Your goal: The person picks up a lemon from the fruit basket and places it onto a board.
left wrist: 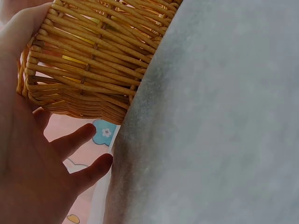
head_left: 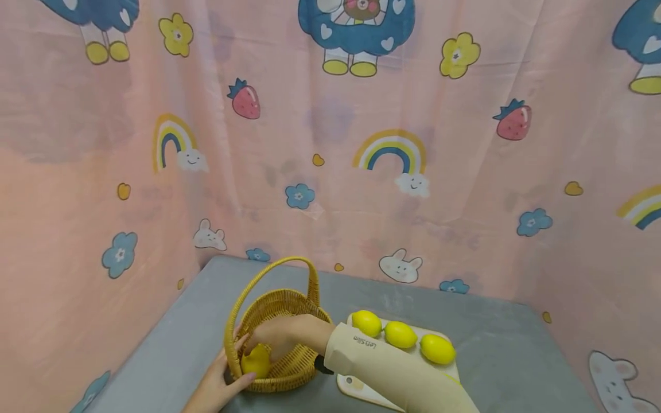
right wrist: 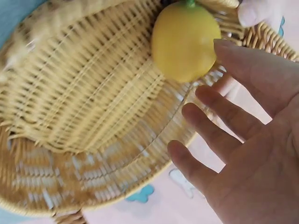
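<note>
A wicker basket (head_left: 289,381) with a tall arched handle stands on the grey table. My left hand (head_left: 217,381) holds its left side, the thumb at the rim; in the left wrist view several fingers spread beside the woven wall. Inside the basket, against that side, lies a yellow lemon (right wrist: 184,44) with a green tip. My right hand (right wrist: 261,140) reaches into the basket, its fingers fairly straight and spread. The thumb tip is at the lemon's edge; whether it touches cannot be told. In the head view the right fingers are partly hidden by the hand itself.
Right of the basket, a white cutting board (head_left: 356,390) bears a row of three lemons (head_left: 400,334). The right forearm, in a beige sleeve (head_left: 392,367), crosses over the board. A pink patterned curtain (head_left: 330,229) hangs behind the table (head_left: 496,338) and at its sides.
</note>
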